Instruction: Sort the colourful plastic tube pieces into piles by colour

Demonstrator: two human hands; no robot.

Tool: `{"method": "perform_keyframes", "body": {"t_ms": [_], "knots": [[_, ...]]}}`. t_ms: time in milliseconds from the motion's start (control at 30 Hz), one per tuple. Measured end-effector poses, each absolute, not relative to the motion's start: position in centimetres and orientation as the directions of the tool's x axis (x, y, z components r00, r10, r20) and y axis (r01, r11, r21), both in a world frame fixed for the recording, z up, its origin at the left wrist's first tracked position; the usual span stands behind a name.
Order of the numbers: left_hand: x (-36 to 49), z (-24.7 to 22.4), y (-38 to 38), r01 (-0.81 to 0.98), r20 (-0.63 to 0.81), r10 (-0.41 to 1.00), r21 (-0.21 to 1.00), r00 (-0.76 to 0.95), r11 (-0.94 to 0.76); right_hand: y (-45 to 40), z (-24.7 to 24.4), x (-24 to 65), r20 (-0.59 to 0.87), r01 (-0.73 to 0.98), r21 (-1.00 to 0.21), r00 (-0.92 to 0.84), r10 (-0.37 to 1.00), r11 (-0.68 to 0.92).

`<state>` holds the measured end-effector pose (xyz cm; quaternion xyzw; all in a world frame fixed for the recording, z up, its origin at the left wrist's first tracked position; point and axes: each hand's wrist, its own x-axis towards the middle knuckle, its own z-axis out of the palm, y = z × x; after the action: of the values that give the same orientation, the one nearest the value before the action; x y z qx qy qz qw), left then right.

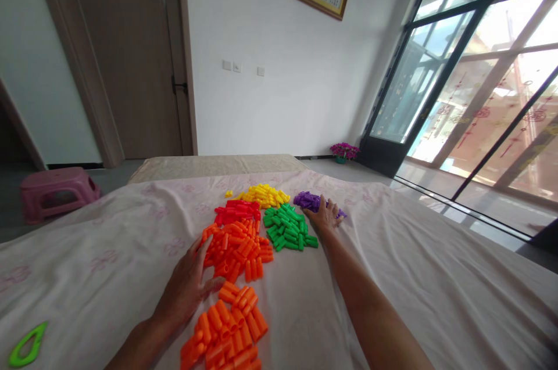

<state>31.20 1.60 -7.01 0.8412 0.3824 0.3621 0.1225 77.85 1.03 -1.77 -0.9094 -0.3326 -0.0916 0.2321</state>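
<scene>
Small plastic tube pieces lie sorted by colour on a cloth-covered table. My left hand rests with fingers apart at the left edge of the large red-orange pile. Below its thumb lies a lighter orange pile of wider tubes. My right hand reaches over the purple pile, fingers spread, and hides part of it. A green pile sits just left of that wrist. Farther back are a red pile and a yellow pile.
The whitish cloth spreads under everything. A green teardrop-shaped ring lies at the near left. Beyond are a pink stool, a beige covered surface and a flower pot. A glass door stands at right.
</scene>
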Motion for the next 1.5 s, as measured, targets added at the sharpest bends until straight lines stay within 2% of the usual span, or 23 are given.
{"method": "perform_keyframes", "body": {"t_ms": [167,267,367,467,567,633,700,800,900,1033,1167,1300,1500], "knots": [[31.2,-7.1,1.8,0.535,0.489,0.751,0.528,0.444,-0.660,0.2,-0.6,77.4,0.330,0.658,-0.400,0.753,0.569,-0.638],[31.3,-6.7,1.7,0.514,0.476,0.771,0.575,0.424,-0.637,-1.7,0.3,75.8,0.424,0.733,-0.401,0.680,0.598,-0.549],[31.3,-5.4,0.7,0.471,0.458,0.799,0.647,0.390,-0.600,-4.3,1.0,72.6,0.541,0.844,-0.401,0.532,0.651,-0.356],[30.7,-3.8,-1.6,0.420,0.458,0.808,0.693,0.371,-0.586,-7.8,1.2,68.3,0.604,0.882,-0.465,0.379,0.701,-0.077],[29.6,-2.8,-4.8,0.405,0.485,0.771,0.661,0.413,-0.632,-12.0,0.8,63.6,0.536,0.772,-0.608,0.228,0.813,0.185],[29.2,-2.8,-6.9,0.405,0.486,0.731,0.617,0.480,-0.675,-14.5,0.3,60.6,0.456,0.681,-0.674,0.077,0.887,0.287],[29.3,-3.2,-8.5,0.412,0.442,0.702,0.587,0.558,-0.697,-16.2,-0.2,58.1,0.401,0.655,-0.660,-0.107,0.910,0.368],[30.3,-4.0,-9.5,0.451,0.344,0.695,0.567,0.632,-0.690,-17.1,-0.6,55.8,0.334,0.697,-0.546,-0.328,0.884,0.465],[31.5,-4.3,-9.3,0.464,0.311,0.687,0.552,0.656,-0.693,-16.8,-0.7,54.8,0.307,0.735,-0.456,-0.399,0.864,0.502],[32.4,-4.3,-9.2,0.413,0.342,0.669,0.579,0.660,-0.703,-17.0,-0.6,55.0,0.348,0.734,-0.429,-0.404,0.846,0.527],[34.0,-4.4,-9.6,0.357,0.316,0.660,0.644,0.681,-0.677,-18.1,-0.7,56.4,0.343,0.706,-0.493,-0.379,0.859,0.509],[37.2,-3.8,-9.9,0.299,0.274,0.631,0.700,0.726,-0.648,-19.1,-0.7,58.3,0.294,0.712,-0.573,-0.284,0.913,0.406],[43.2,-3.3,-10.2,0.193,0.241,0.582,0.789,0.776,-0.583,-20.1,-0.8,61.6,0.276,0.772,-0.590,-0.085,0.957,0.239]]}}
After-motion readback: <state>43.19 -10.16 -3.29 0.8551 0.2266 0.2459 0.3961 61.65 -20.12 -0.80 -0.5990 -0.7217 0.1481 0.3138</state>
